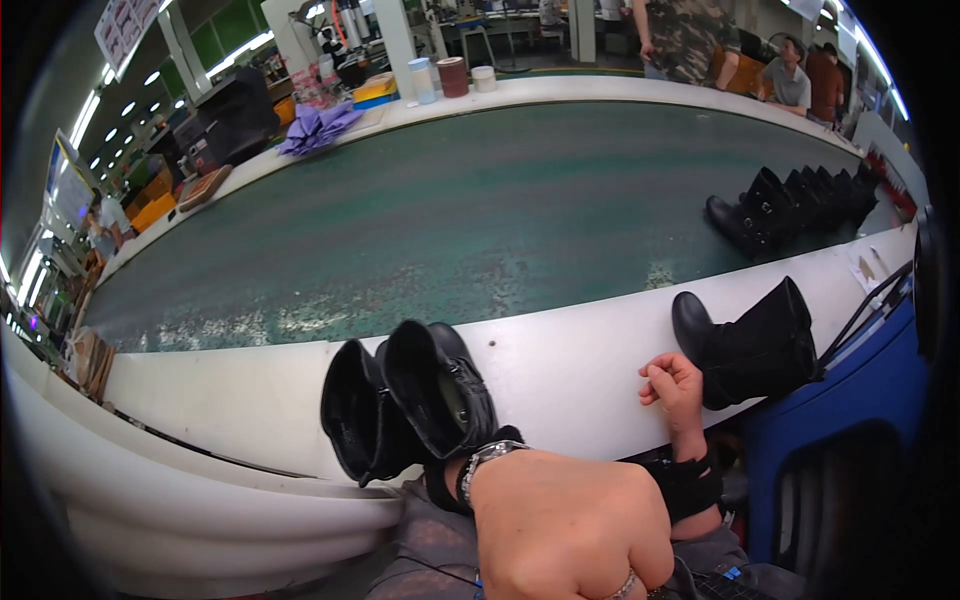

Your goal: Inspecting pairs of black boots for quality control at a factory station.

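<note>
My left hand (570, 520) is large and close at the bottom middle, back upward, with a metal-banded watch (485, 465) at the wrist and a ring on one finger. Its fingers run out of sight below. My right hand (675, 388) is beyond it, over the white table edge (570, 370), fingers curled in a pinch; anything in them is too small to make out. Beside that hand a single black boot (755, 345) lies on its side, toe toward the far left. Left of my hands, a black boot (352, 415) and another black boot with a buckle (435, 385) stand together, openings facing me.
A green conveyor belt (430, 220) runs across beyond the white edge. Several black buckled boots (765, 210) stand on it at right. Purple cloth (318, 127) and containers (452, 77) sit on the far ledge. A blue machine housing (850, 400) is at right; people stand farther off.
</note>
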The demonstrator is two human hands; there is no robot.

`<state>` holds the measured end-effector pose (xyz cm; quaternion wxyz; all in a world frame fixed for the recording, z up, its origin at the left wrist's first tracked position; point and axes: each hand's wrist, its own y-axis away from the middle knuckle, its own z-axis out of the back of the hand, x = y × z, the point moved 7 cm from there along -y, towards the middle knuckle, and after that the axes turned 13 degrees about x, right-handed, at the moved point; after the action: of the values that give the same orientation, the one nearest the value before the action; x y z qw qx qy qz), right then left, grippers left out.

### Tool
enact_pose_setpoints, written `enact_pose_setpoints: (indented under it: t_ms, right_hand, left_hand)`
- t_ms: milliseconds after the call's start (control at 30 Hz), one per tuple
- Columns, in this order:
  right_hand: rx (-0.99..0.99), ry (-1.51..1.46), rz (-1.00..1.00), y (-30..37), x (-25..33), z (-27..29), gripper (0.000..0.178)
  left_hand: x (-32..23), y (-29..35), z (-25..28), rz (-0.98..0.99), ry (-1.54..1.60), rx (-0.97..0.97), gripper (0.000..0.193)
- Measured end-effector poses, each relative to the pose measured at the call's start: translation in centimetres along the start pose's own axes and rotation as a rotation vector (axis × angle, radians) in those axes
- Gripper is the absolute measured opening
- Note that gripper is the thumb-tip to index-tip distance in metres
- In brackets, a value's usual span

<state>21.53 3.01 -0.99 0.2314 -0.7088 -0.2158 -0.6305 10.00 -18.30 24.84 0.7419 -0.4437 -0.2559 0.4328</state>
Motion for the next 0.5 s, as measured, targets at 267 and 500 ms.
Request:
enact_pose_setpoints:
  t_ms: [267,500]
  right_hand:
    - [-0.006,0.016,-0.010,0.7,0.3,0.2,0.009]
    - [-0.013,0.007,-0.023,0.8,0.2,0.6,0.009]
  left_hand:
    - [1.9,-0.3,-1.1,0.183,-0.004,0.030,0.040]
    - [0.7,-1.2,-0.7,0.073,-0.014,0.094,0.032]
